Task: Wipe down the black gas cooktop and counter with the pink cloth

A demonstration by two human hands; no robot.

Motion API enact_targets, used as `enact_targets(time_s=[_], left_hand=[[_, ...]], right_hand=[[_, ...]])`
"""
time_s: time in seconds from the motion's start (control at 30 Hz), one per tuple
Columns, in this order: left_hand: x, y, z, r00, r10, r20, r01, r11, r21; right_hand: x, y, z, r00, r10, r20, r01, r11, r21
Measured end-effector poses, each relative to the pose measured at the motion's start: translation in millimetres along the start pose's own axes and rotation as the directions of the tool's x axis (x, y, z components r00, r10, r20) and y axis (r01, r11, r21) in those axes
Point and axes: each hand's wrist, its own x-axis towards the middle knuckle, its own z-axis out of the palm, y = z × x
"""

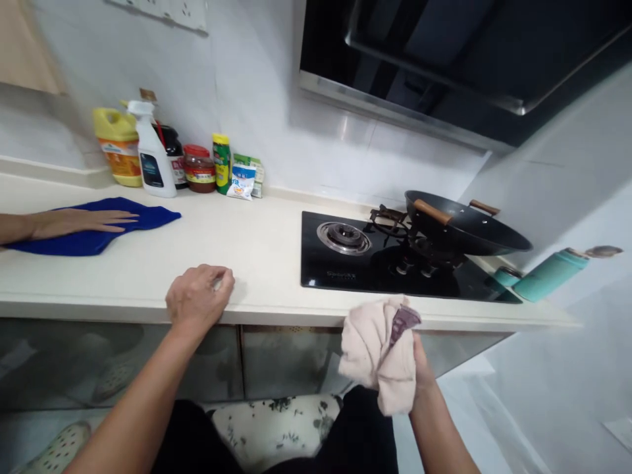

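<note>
My left hand (pixel 200 294) is curled into a loose fist at the front of the cream countertop (pixel 257 263), with nothing visible in it. A crumpled pale pink cloth (pixel 378 352) with a purple patch is held in my right hand (pixel 423 368), just in front of the counter edge and below the hob. The cloth hides most of those fingers. To my right hand's upper side lies the black glass gas hob (pixel 336 280).
At the left, another person's hand (pixel 83 222) presses flat on a blue cloth (pixel 143 217). Along the wall stand a yellow jug (pixel 118 148), a spray bottle (pixel 155 158) and several jars. A wok (pixel 474 230) sits on the right burner, near a teal bottle (pixel 550 275). A range hood (pixel 419 112) overhangs.
</note>
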Motion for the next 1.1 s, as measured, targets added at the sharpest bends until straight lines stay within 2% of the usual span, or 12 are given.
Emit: enact_targets(time_s=[0.13,0.23,0.33,0.4,0.5,0.57,0.63,0.7,0.8,0.93,1.03,1.1], left_hand=[[0.2,0.1,-2.2,1.000,-0.004,0.006,0.004,1.000,0.000],[0.0,-0.7,-3.3,1.000,0.012,-0.019,-0.012,1.000,-0.003],[-0.4,-2.8,-1.3,0.998,0.028,-0.050,-0.029,0.999,-0.015],[-0.5,-4.2,1.1,0.997,0.035,-0.068,-0.035,0.999,-0.013],[-0.9,-5.6,3.8,0.995,0.046,-0.093,-0.046,0.999,0.004],[-1.4,-6.1,4.3,0.994,0.053,-0.100,-0.052,0.999,0.013],[-2.0,-6.6,3.8,0.993,0.058,-0.103,-0.057,0.998,0.011],[-2.4,-7.0,3.3,0.992,0.067,-0.108,-0.067,0.998,0.007],[-2.8,-6.8,3.8,0.989,0.083,-0.123,-0.082,0.997,0.015],[-3.4,-5.0,5.6,0.987,0.069,-0.148,-0.068,0.998,0.016],[-4.0,-3.7,5.8,0.986,0.071,-0.149,-0.071,0.997,0.005],[-4.3,-3.4,5.0,0.985,0.080,-0.153,-0.079,0.997,0.011]], right_hand=[[88.0,-52.9,12.4,0.997,-0.051,0.050,0.052,0.998,-0.022],[131.1,-66.6,-1.2,0.973,-0.150,-0.174,0.125,0.981,-0.146],[134.4,-66.4,-21.3,0.917,-0.229,-0.327,0.117,0.937,-0.328],[118.3,-70.9,-22.3,0.904,-0.377,-0.203,0.213,0.808,-0.550],[90.3,-84.9,3.5,0.842,-0.520,0.146,0.432,0.487,-0.759],[82.5,-89.6,26.7,0.811,-0.456,0.367,0.531,0.309,-0.789],[88.0,-86.2,40.9,0.843,-0.267,0.467,0.520,0.184,-0.834],[104.6,-77.3,42.2,0.901,-0.049,0.432,0.434,0.122,-0.892],[135.7,-65.7,34.6,0.924,0.144,0.353,0.338,0.117,-0.934],[160.4,-65.4,53.2,0.978,0.078,0.192,0.193,0.005,-0.981],[164.3,-68.3,97.8,0.988,0.033,0.151,0.151,-0.011,-0.988],[160.0,-68.8,136.1,0.977,0.059,0.206,0.206,0.016,-0.978]])
